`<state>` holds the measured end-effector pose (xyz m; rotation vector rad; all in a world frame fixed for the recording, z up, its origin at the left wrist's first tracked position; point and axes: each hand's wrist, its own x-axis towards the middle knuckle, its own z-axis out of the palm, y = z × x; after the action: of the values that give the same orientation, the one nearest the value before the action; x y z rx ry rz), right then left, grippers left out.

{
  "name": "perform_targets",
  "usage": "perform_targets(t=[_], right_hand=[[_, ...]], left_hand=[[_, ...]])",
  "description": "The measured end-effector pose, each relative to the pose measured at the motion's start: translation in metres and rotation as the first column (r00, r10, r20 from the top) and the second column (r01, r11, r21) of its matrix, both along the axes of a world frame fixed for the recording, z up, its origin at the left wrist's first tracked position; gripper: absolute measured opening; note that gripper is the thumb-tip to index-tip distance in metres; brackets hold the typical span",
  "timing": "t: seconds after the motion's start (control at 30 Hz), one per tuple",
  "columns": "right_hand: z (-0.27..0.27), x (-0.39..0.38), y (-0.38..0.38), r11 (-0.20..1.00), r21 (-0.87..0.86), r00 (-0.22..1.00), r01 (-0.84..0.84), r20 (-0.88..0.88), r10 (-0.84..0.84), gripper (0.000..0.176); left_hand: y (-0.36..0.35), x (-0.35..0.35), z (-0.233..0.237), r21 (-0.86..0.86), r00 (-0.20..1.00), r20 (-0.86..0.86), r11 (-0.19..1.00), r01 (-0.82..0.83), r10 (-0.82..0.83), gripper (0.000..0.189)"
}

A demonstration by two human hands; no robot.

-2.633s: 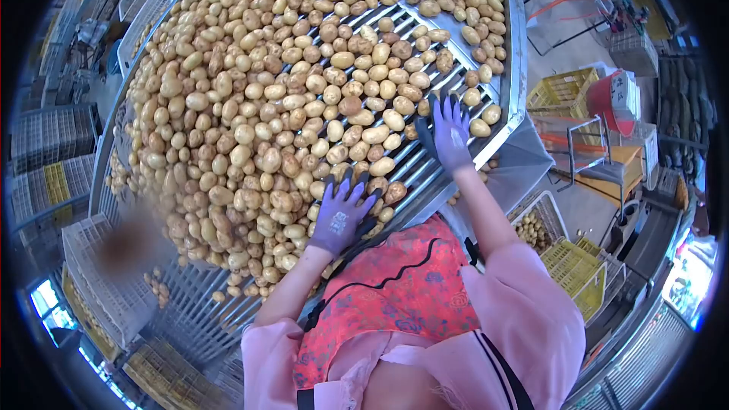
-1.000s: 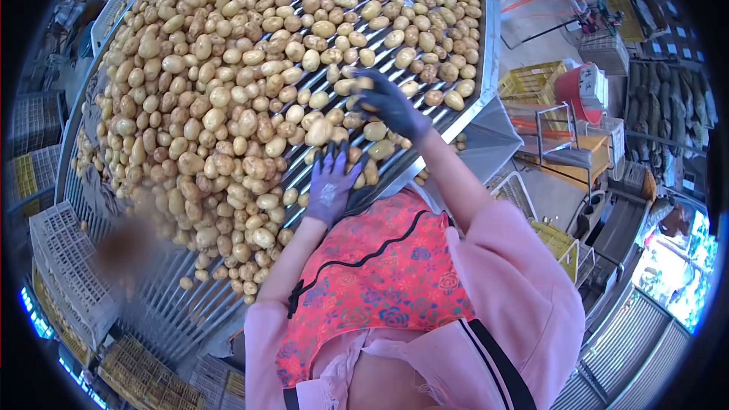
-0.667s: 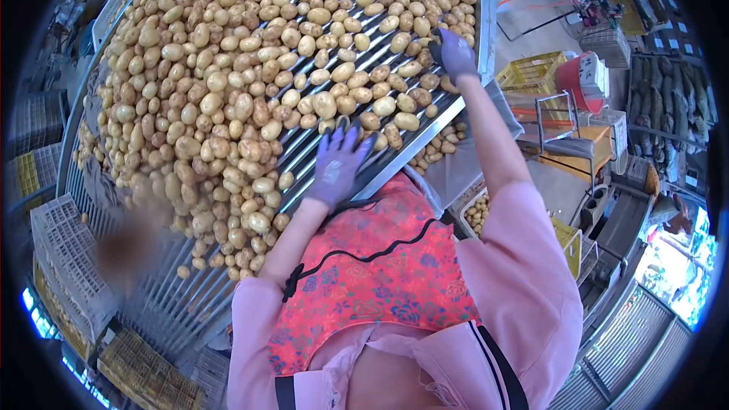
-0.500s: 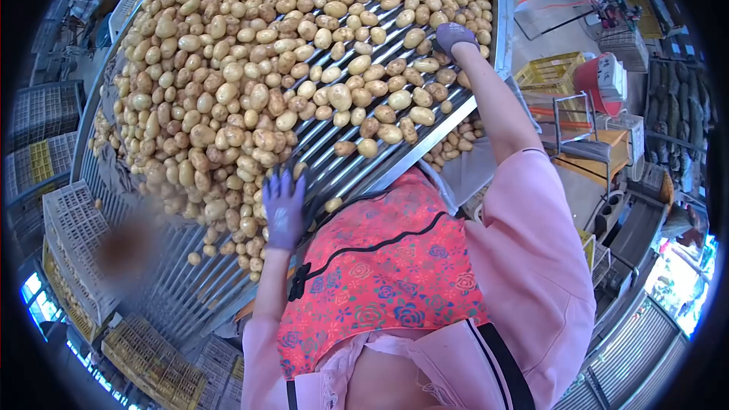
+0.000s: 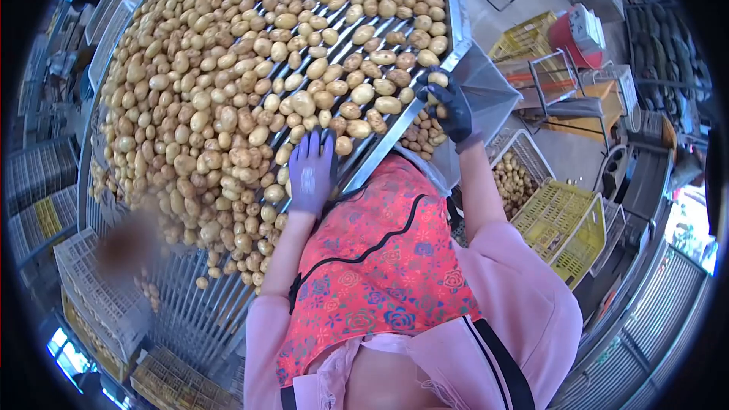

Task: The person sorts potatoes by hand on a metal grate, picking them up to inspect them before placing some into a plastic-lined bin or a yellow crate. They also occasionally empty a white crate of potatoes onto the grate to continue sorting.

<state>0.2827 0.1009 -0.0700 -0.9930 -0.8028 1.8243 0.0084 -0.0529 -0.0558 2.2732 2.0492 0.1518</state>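
The biggest thing is the worktop (image 5: 201, 311), made of long metal bars with gaps between them. A great heap of potatoes (image 5: 200, 100) covers most of it, and they lie more thinly near its right side. The person stands at the worktop's near edge, in a pink top (image 5: 524, 281) and a red apron (image 5: 380, 288) with flowers on it. To the left of the worktop is a white crate (image 5: 99, 285). Off to the right of the worktop sits a yellow crate (image 5: 558, 216), and between the two is a white basket (image 5: 535, 148) with small potatoes inside. Farther along that same side is a red tub (image 5: 562, 36). A grey chute (image 5: 486, 95) is right next to the worktop's right rim, and more potatoes lie in it. The gloved left hand (image 5: 311, 175) is open, back up, over the worktop's near edge, with its fingertips by the heap. The gloved right hand (image 5: 449, 110) is just past the worktop's right rim, its fingers curled around the smallest things here, a few held potatoes (image 5: 438, 77); how many is hard to tell.
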Motion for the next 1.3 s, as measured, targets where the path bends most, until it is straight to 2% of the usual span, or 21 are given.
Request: perform_targets(t=[0.1, 0.13, 0.17, 0.2, 0.33, 0.4, 0.53, 0.6, 0.67, 0.73, 0.8, 0.83, 0.9, 0.97, 1.0, 1.07, 1.1, 1.13, 1.17, 1.23, 1.3], right_hand=[[0.001, 0.004, -0.007, 0.966, 0.195, 0.844, -0.169, 0.534, 0.04, 0.038], [0.02, -0.004, -0.004, 0.874, 0.308, 0.511, -0.375, 0.856, -0.083, 0.03], [0.017, -0.011, 0.001, 0.759, 0.355, 0.308, -0.545, 0.927, -0.212, 0.031], [0.007, -0.019, 0.007, 0.629, 0.332, 0.11, -0.703, 0.924, -0.365, 0.033], [0.003, -0.074, 0.027, 0.487, -0.308, -0.474, -0.817, 0.84, -0.263, 0.022], [0.02, -0.091, 0.025, 0.345, -0.458, -0.559, -0.819, 0.771, -0.305, 0.025], [-0.02, -0.094, 0.031, 0.324, -0.433, -0.529, -0.841, 0.782, -0.329, 0.023], [-0.021, -0.083, 0.037, 0.344, -0.288, -0.389, -0.894, 0.879, -0.276, 0.019], [0.001, -0.07, 0.047, 0.419, -0.124, -0.157, -0.9, 0.986, -0.046, 0.034], [0.011, -0.074, 0.027, 0.688, 0.061, 0.338, -0.723, 0.9, 0.276, 0.038], [0.008, -0.088, 0.0, 0.854, 0.023, 0.745, -0.519, 0.502, 0.439, 0.037], [0.008, -0.091, -0.011, 0.805, -0.083, 0.772, -0.587, 0.242, 0.588, 0.041], [0.009, -0.1, -0.054, 0.854, 0.025, 0.841, -0.52, -0.157, 0.517, 0.052], [-0.039, -0.105, -0.079, 0.667, 0.698, 0.962, -0.259, 0.248, 0.115, 0.061], [-0.039, -0.099, -0.086, 0.688, 0.689, 0.963, -0.228, 0.262, 0.057, 0.061], [-0.016, -0.082, -0.099, 0.793, 0.605, 0.998, 0.069, -0.034, -0.06, 0.053], [-0.034, -0.064, -0.091, 0.968, 0.245, 0.81, -0.059, -0.554, 0.19, 0.049], [-0.053, -0.047, -0.084, 0.928, -0.208, 0.436, -0.31, -0.898, -0.056, 0.046], [-0.05, -0.024, -0.079, 0.948, -0.311, 0.703, -0.071, -0.689, -0.174, 0.033], [-0.051, 0.036, -0.062, 0.937, 0.185, 0.954, 0.297, -0.095, -0.284, 0.03], [-0.033, 0.121, -0.035, 0.964, 0.118, 0.909, 0.24, -0.375, -0.181, 0.028]], left_hand=[[0.052, 0.01, -0.012, -0.129, 0.994, -0.093, 0.991, 0.048, -0.06, 0.038], [0.062, 0.015, -0.023, -0.172, 0.99, -0.136, 0.985, 0.002, -0.026, 0.032], [0.071, 0.021, -0.021, -0.25, 0.99, -0.139, 0.968, -0.022, -0.013, 0.029], [0.076, 0.024, -0.019, -0.331, 0.99, -0.144, 0.942, -0.05, 0.002, 0.026], [0.071, 0.011, -0.031, -0.366, 0.975, -0.051, 0.905, -0.22, 0.216, 0.028], [0.061, -0.009, -0.035, -0.288, 0.977, 0.096, 0.945, -0.153, 0.188, 0.027], [0.036, -0.022, -0.012, -0.357, 0.809, 0.449, 0.907, -0.226, 0.378, 0.033], [0.018, -0.038, -0.019, -0.377, 0.512, 0.735, 0.895, -0.237, 0.445, 0.038], [0.003, -0.043, 0.017, -0.585, -0.011, 0.802, 0.783, -0.21, 0.597, 0.036], [-0.001, -0.044, 0.031, -0.484, -0.145, 0.875, 0.827, -0.287, 0.462, 0.036], [0.005, -0.022, 0.052, -0.193, 0.092, 0.965, 0.9, -0.39, 0.247, 0.034], [0.011, -0.008, 0.062, 0.036, 0.446, 0.885, 0.934, -0.356, 0.136, 0.034], [0.023, 0.019, 0.054, 0.195, 0.751, 0.657, 0.976, -0.093, -0.06, 0.046], [0.026, 0.047, 0.043, 0.165, 0.934, 0.32, 0.98, 0.111, -0.16, 0.056], [0.023, 0.063, 0.057, 0.091, 0.97, 0.165, 0.982, 0.164, -0.177, 0.059], [0.028, 0.074, 0.069, 0.001, 0.916, 0.295, 0.959, 0.283, -0.27, 0.064], [0.027, 0.078, 0.075, 0.025, 0.873, 0.395, 0.954, 0.3, -0.285, 0.063], [0.024, 0.077, 0.079, 0.043, 0.825, 0.489, 0.953, 0.301, -0.283, 0.063], [0.023, 0.07, 0.082, 0.047, 0.806, 0.517, 0.95, 0.308, -0.287, 0.063], [0.008, 0.042, 0.078, -0.004, 0.878, 0.431, 0.973, 0.232, -0.207, 0.062], [-0.025, -0.005, 0.054, -0.093, 0.98, 0.166, 0.988, 0.127, -0.111, 0.06]])
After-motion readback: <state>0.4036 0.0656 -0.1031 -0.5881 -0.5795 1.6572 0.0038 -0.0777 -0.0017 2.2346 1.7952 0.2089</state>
